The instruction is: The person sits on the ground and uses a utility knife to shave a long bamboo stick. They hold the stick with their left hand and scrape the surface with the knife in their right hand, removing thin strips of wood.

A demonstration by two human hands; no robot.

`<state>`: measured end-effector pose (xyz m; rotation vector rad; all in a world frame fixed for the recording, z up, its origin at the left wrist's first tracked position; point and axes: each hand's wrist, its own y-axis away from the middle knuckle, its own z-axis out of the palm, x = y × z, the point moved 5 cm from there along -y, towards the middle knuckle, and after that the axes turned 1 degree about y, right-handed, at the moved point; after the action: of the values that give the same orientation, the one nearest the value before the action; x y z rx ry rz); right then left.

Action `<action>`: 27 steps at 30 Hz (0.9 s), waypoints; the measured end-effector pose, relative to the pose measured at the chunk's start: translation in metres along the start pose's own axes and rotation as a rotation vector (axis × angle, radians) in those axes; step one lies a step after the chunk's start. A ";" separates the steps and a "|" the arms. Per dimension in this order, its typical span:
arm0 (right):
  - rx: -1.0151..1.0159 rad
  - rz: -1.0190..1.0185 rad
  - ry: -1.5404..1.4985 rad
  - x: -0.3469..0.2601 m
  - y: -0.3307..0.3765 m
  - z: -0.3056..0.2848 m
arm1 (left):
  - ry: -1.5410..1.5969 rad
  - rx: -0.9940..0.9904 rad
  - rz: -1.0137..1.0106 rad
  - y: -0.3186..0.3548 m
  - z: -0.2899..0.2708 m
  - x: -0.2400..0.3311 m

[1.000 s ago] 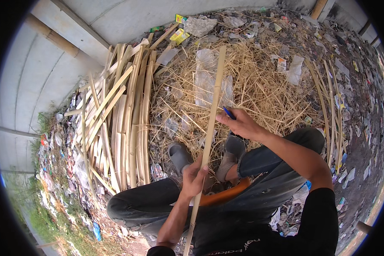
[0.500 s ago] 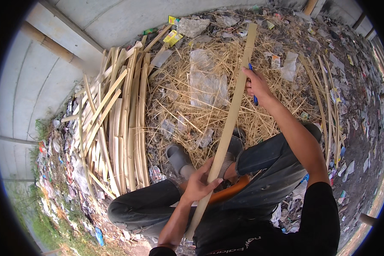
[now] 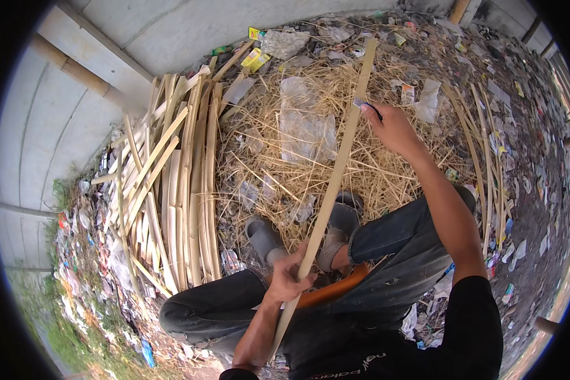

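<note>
The person sat low with knees bent, in dark trousers and a black sleeve, with grey shoes planted on the straw. Nearest the camera, the left hand was clamped around the lower part of a long, pale bamboo strip, fingers wrapped tight about it just above the lap. An orange object lay across the lap behind the strip; what it was could not be told. The strip ran up and away at a slant, passing between the shoes and over the straw, its far end reaching toward the littered ground near the wall.

Farther along, the right arm was stretched forward, and the right hand was closed around a small tool with a blue handle, pressed against the upper part of the strip. The blade itself was too small to make out.

Beneath and beyond lay a heap of dry straw with sheets of clear plastic on it. To the left of it, a stack of split bamboo slats lay side by side, roughly parallel. Farther slats lay to the right. Scraps of litter covered the ground, and a pale concrete wall rose at the far edge.
</note>
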<state>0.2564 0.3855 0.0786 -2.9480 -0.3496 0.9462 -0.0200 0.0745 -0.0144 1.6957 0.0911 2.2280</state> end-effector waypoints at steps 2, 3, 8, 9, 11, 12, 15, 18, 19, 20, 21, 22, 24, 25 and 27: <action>0.026 0.105 0.091 0.013 -0.008 -0.005 | -0.037 -0.010 -0.029 0.001 -0.002 -0.002; 0.038 0.107 0.089 0.015 -0.011 -0.008 | -0.056 -0.013 -0.041 0.000 -0.003 -0.001; -0.043 0.020 0.098 -0.004 0.000 0.006 | 0.066 0.009 -0.072 0.000 -0.010 -0.001; -0.126 -0.043 0.068 -0.028 0.015 0.020 | 0.073 0.012 -0.012 0.000 -0.015 -0.001; -0.183 -0.134 0.053 -0.055 0.033 0.037 | 0.090 -0.008 0.145 -0.006 -0.019 0.003; -0.163 -0.154 0.057 -0.058 0.039 0.045 | 0.096 -0.024 0.231 -0.004 -0.020 0.008; -0.078 -0.014 0.021 -0.043 0.013 0.037 | 0.076 -0.065 0.085 -0.005 -0.021 0.003; 0.046 0.017 -0.040 -0.020 -0.008 0.015 | 0.099 -0.029 0.094 -0.006 -0.015 -0.005; 0.013 -0.026 -0.013 -0.021 -0.005 0.019 | 0.112 -0.010 0.074 -0.005 -0.014 -0.008; -0.024 -0.068 0.013 -0.030 0.007 0.027 | 0.132 0.020 0.012 -0.003 -0.017 -0.010; -0.063 -0.104 0.031 -0.038 0.025 0.038 | 0.147 0.022 0.000 -0.004 -0.020 -0.009; -0.127 -0.188 -0.034 -0.052 0.049 0.054 | 0.164 0.021 -0.009 -0.006 -0.021 -0.007; -0.195 -0.309 -0.086 -0.077 0.078 0.077 | 0.076 0.049 0.090 -0.010 -0.026 -0.002; -0.197 -0.342 -0.073 -0.084 0.084 0.084 | 0.027 0.061 0.138 -0.011 -0.029 0.001; -0.140 -0.283 -0.057 -0.077 0.073 0.086 | 0.052 0.042 0.109 -0.008 -0.031 0.000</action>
<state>0.1608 0.2939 0.0452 -2.8855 -0.8416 1.0045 -0.0472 0.0864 -0.0255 1.7019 0.0596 2.3658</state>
